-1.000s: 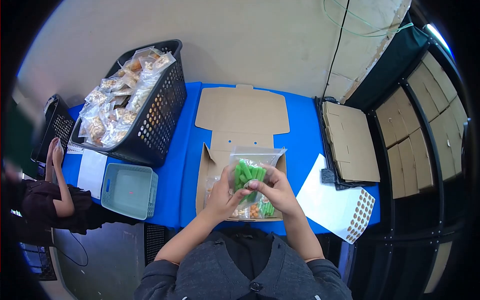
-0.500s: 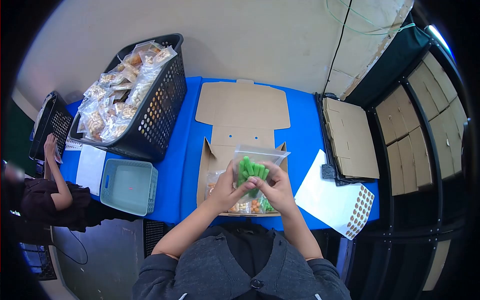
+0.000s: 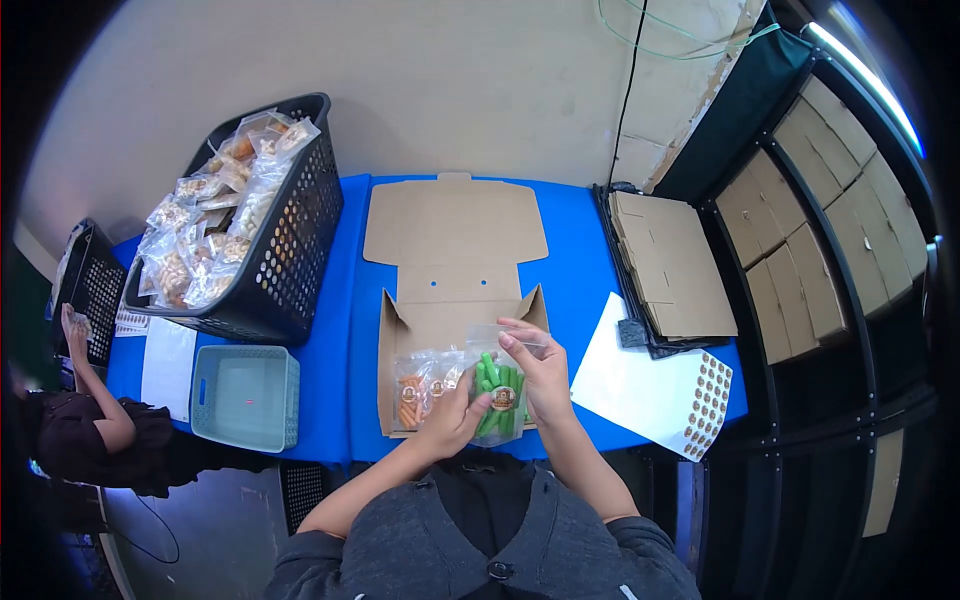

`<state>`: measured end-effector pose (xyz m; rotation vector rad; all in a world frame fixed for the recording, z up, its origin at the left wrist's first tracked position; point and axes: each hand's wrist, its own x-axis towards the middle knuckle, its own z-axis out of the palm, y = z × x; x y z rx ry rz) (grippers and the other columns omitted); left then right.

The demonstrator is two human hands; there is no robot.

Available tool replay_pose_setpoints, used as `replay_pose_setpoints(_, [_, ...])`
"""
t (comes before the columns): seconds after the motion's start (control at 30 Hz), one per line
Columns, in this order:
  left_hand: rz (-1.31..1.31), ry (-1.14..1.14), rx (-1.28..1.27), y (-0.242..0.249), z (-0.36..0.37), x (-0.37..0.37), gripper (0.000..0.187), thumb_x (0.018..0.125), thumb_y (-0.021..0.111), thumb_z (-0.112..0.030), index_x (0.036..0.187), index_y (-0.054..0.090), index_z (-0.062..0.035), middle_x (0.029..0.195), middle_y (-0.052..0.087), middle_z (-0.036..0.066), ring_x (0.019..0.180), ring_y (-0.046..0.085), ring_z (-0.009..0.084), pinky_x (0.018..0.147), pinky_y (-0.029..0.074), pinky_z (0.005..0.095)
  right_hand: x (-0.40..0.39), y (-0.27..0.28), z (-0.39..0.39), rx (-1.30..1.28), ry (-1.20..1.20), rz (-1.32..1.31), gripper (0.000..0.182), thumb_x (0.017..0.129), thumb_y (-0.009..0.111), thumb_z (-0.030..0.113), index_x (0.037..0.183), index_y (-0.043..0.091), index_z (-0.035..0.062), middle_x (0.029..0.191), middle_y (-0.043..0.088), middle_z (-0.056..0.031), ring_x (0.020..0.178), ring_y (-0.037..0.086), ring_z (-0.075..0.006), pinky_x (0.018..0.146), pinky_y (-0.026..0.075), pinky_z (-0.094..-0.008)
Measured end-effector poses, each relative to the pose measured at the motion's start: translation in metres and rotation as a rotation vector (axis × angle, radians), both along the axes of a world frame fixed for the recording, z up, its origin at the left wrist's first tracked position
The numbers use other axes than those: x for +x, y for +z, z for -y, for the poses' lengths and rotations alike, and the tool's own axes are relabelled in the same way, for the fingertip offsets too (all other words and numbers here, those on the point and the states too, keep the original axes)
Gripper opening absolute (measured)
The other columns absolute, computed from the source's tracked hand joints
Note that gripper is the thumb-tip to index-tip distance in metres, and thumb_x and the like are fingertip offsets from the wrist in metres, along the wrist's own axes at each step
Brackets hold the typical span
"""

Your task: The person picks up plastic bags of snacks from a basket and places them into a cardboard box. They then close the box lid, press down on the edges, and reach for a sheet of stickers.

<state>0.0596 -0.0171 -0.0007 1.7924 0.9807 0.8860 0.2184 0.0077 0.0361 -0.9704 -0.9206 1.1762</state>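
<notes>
Over the box [image 3: 455, 222], our left hand [image 3: 452, 418] and right hand [image 3: 543, 373] clamp the bag [image 3: 506, 400] at side and top, presumably for steadiness.

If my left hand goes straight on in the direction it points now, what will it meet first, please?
Your left hand would first meet the green-filled bag, which it already holds; beyond it, probably your right hand, though depth is unclear.

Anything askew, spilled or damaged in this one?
Two minor things: the sticker sheet lies slanted, one corner seeming to poke past the near edge of the table, and the wall edge at upper right looks ragged, as if chipped. I see no spill around the green bag.
</notes>
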Motion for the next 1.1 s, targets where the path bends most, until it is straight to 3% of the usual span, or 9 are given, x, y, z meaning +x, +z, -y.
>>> replay_pose_setpoints(0.1, [0.183,0.014,-0.008,-0.006,-0.005,-0.006,0.057,0.096,0.047,-0.034,0.137,0.03,0.0012,0.121,0.056,0.022,0.105,0.06,0.0307,0.09,0.045,0.0385,-0.003,-0.003,0.004,-0.116,0.056,-0.003,0.018,0.087,0.066,0.014,0.095,0.068,-0.0019,0.121,0.06,-0.0165,0.113,0.053,-0.0181,0.095,0.041,-0.0326])
replay_pose_setpoints(0.17, [0.51,0.201,0.046,0.013,-0.012,-0.005,0.045,0.095,0.053,-0.028,0.128,0.047,0.002,0.109,0.064,0.015,0.096,0.062,0.0214,0.085,0.047,0.0334,-0.005,-0.015,0.011,-0.046,0.18,0.095,0.021,0.09,0.062,0.016,0.096,0.069,-0.0029,0.129,0.055,-0.0156,0.117,0.051,-0.0196,0.099,0.038,-0.0344])
replay_pose_setpoints(0.3, [0.295,0.209,-0.176,0.012,-0.02,-0.017,0.017,0.085,0.068,-0.012,0.093,0.069,0.0027,0.084,0.07,0.008,0.083,0.064,0.0125,0.076,0.048,0.0254,-0.01,-0.031,0.018,0.061,0.197,0.282,0.032,0.095,0.054,0.022,0.105,0.066,-0.0052,0.131,0.054,-0.0126,0.12,0.05,-0.0247,0.105,0.032,-0.0367])
replay_pose_setpoints(0.53, [0.421,0.055,-0.378,0.002,-0.025,-0.035,0.028,0.095,0.054,-0.02,0.103,0.067,0.0032,0.09,0.069,0.009,0.091,0.063,0.0138,0.083,0.047,0.0279,0.01,-0.014,0.018,0.002,0.533,0.154,0.045,0.101,0.037,0.032,0.119,0.06,-0.0027,0.131,0.053,-0.014,0.12,0.048,-0.0211,0.106,0.031,-0.0347])
replay_pose_setpoints(0.7, [0.483,0.242,-0.219,0.01,-0.023,-0.03,0.042,0.101,0.038,-0.03,0.123,0.056,0.0013,0.114,0.063,0.015,0.107,0.058,0.0186,0.096,0.042,0.0316,0.007,-0.026,0.018,-0.085,0.242,0.165,0.044,0.101,0.037,0.03,0.115,0.061,-0.0043,0.122,0.059,-0.0127,0.112,0.054,-0.0199,0.096,0.04,-0.0317])
replay_pose_setpoints(0.8, [0.325,0.124,-0.107,-0.002,-0.011,-0.017,0.046,0.101,0.036,-0.033,0.131,0.049,0.0005,0.128,0.055,0.016,0.122,0.049,0.0258,0.106,0.033,0.036,-0.003,-0.025,0.018,-0.034,0.071,0.296,0.045,0.102,0.036,0.03,0.113,0.062,-0.004,0.115,0.061,-0.0112,0.105,0.057,-0.0199,0.091,0.043,-0.0311])
replay_pose_setpoints(0.83, [0.247,0.048,-0.005,0.012,-0.005,-0.006,0.054,0.098,0.042,-0.038,0.137,0.042,-0.001,0.141,0.042,0.017,0.135,0.032,0.0315,0.111,0.023,0.0406,-0.008,-0.023,0.019,-0.031,0.065,0.294,0.045,0.102,0.036,0.03,0.113,0.062,-0.004,0.115,0.061,-0.0112,0.105,0.057,-0.0199,0.091,0.043,-0.0311])
replay_pose_setpoints(0.97, [0.104,0.134,0.209,0.012,-0.007,0.008,0.08,0.084,0.065,-0.042,0.143,0.029,-0.0033,0.149,0.028,0.017,0.14,0.02,0.0357,0.112,0.018,0.0459,-0.02,-0.014,0.018,0.113,0.164,0.142,0.039,0.099,0.044,0.021,0.133,0.048,0.0006,0.128,0.05,-0.0102,0.103,0.052,-0.0168,0.089,0.043,-0.0298])
replay_pose_setpoints(1.1, [0.223,0.258,0.218,0.006,-0.009,0.005,0.073,0.079,0.073,-0.034,0.136,0.041,-0.0015,0.14,0.042,0.018,0.133,0.035,0.0333,0.112,0.018,0.0459,-0.028,-0.025,0.007,0.065,0.195,0.109,0.047,0.089,0.063,0.016,0.132,0.05,0.0034,0.118,0.052,-0.0098,0.098,0.051,-0.0171,0.092,0.041,-0.0305])
